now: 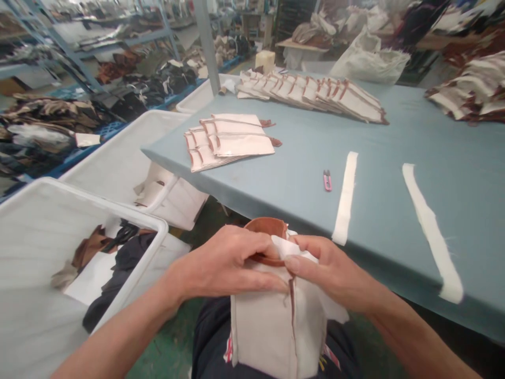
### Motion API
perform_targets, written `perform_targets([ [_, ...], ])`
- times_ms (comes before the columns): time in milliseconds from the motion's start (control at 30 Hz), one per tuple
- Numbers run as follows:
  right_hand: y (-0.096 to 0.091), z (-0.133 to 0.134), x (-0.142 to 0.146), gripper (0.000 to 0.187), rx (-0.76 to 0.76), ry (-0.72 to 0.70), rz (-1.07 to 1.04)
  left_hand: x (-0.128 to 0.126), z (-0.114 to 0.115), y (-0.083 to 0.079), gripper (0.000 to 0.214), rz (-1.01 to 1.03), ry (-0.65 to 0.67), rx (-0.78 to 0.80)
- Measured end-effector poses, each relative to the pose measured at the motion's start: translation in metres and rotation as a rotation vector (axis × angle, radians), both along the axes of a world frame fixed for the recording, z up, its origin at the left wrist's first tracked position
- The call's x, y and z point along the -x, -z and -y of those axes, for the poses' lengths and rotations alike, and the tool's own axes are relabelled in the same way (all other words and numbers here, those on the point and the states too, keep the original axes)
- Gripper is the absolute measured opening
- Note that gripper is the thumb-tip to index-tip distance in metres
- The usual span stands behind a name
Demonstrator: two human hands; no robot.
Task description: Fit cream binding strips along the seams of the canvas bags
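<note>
Down at the bottom centre of the frame, a cream canvas piece with a brown seam [268, 331] hangs over the person's lap. A red-and-white print on the dark trousers [213, 337] beside it is too hidden to read. The left hand [229, 263] has its grip clamped on the piece's upper left edge, fingers curled over it. The right hand [327, 268] pinches the upper right edge, thumb on top, grip closed on the cloth. A curved brown leather trim [266, 226] rises from the piece between the two grips, just above the fingertips.

At lower left stands a white plastic tub [35, 221] holding dark and brown scraps, with a second white tub [118, 152] behind it.

Beyond the hands runs the grey-blue counter [394, 158]. Two white fabric strips [345, 197] lie on it at centre right, with small pink thread snips [327, 180] just left of the nearer one. Further up, left of centre, sits a short fanned stack of cream pieces [229, 139]. A long overlapping row of similar pieces [315, 92] lies towards the top centre, and a white sack [371, 60] stands behind it.
</note>
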State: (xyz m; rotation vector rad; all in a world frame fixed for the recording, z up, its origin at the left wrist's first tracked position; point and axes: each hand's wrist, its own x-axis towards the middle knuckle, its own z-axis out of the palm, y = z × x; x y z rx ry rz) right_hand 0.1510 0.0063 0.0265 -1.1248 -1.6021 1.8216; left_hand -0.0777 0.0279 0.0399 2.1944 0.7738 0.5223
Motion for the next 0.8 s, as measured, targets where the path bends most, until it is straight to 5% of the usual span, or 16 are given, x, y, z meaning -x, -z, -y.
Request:
perform_targets([
  [200,0.008,0.004,-0.02,0.047,-0.137,0.144,0.151,0.026,-0.01,0.006,0.064,0.179,-0.145,0.322],
  [433,0.053,-0.019,-0.007,0.05,-0.154,0.189,0.197,0.031,-0.003,0.008,0.043,0.182,-0.058,0.353],
  [633,0.048,-0.033,0.015,0.043,-0.25,0.107,0.2,0.035,-0.003,0.005,0.028,0.299,-0.006,0.569],
  [800,0.045,-0.047,0.017,0.043,-0.247,0.085,0.141,0.031,-0.009,0.002,0.023,0.344,-0.05,0.596],
])
